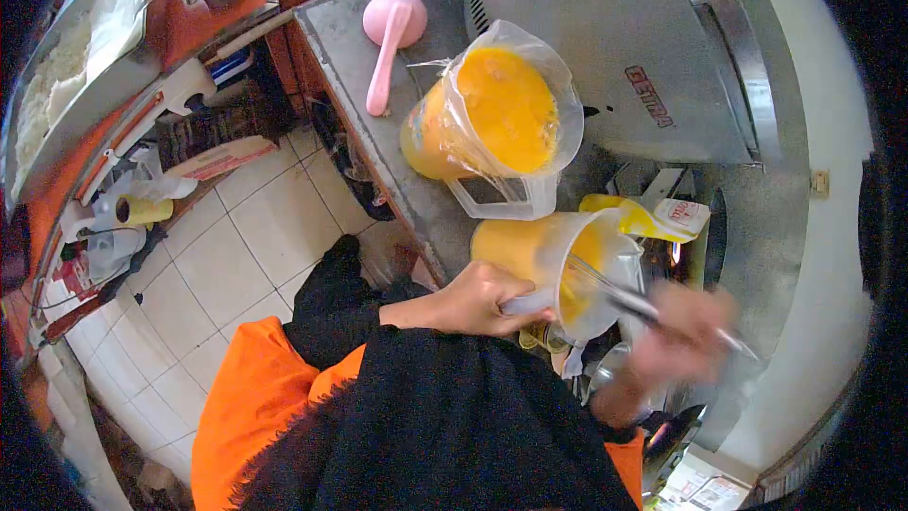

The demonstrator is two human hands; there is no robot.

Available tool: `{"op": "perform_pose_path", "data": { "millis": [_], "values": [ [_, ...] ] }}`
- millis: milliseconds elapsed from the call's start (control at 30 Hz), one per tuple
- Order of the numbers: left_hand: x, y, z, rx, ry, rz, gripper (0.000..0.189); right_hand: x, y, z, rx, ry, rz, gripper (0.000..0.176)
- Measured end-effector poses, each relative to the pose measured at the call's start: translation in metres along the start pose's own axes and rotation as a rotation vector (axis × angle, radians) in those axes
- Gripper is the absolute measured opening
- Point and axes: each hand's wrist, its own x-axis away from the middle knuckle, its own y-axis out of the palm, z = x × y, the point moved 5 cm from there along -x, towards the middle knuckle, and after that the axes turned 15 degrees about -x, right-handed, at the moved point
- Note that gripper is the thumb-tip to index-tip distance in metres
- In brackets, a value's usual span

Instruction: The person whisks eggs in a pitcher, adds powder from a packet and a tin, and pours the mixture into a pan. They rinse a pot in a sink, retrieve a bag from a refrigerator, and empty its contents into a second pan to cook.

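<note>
My left hand (482, 298) is closed round the handle of a translucent plastic pitcher (511, 246), which holds yellow-orange liquid. In my right hand (686, 331), smeared by motion, is a long-handled metal utensil (629, 301) that slants into this pitcher. Its lower end is hidden in the liquid, so its kind does not show. Just behind stands a larger clear pitcher (435, 132), full of orange liquid, with thin plastic film clinging to its side.
A pink ladle (395, 28) lies on the grey counter (345, 33). A yellow bottle (643, 218) is right of the pitchers, beside a large metal appliance (605, 47). Left, a tray of white food (57, 80) sits above the tiled floor (255, 237).
</note>
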Motion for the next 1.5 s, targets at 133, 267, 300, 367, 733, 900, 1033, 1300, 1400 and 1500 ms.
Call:
{"op": "perform_pose_path", "data": {
  "millis": [133,267,300,367,733,900,1033,1300,1400,1500],
  "values": [
    [-0.001,0.001,0.003,0.011,0.013,-0.013,0.023,0.016,0.026,-0.039,-0.085,-0.001,0.059,0.023],
    [-0.002,0.000,0.005,0.030,0.043,0.001,0.020,0.006,0.005,-0.021,1.503,-0.269,-0.305,0.026],
    [0.002,0.002,0.003,0.033,0.006,-0.030,0.020,-0.004,0.019,0.002,1.361,-0.078,-0.229,0.024],
    [0.005,0.009,-0.004,0.037,-0.064,-0.075,0.021,-0.019,0.047,0.047,1.069,0.243,-0.001,0.021],
    [0.004,0.010,-0.002,0.009,-0.036,-0.028,0.024,0.008,0.055,-0.004,1.043,0.057,-0.267,0.023],
    [0.000,0.009,0.000,-0.008,-0.040,-0.062,0.023,-0.009,0.029,0.022,1.236,0.036,-0.137,0.023],
    [0.003,0.010,-0.002,0.000,-0.027,-0.020,0.021,0.005,0.061,-0.009,1.251,-0.056,-0.529,0.022],
    [0.003,0.007,-0.002,0.016,-0.048,-0.072,0.024,-0.006,0.076,0.026,1.298,0.103,-0.583,0.021],
    [0.002,0.007,0.001,0.031,-0.045,-0.075,0.025,-0.006,-0.004,0.006,1.402,-0.009,-0.067,0.018],
    [0.007,0.013,-0.006,0.058,-0.053,-0.044,0.026,-0.005,-0.004,0.002,1.274,-0.121,-0.031,0.016]
  ]
}}
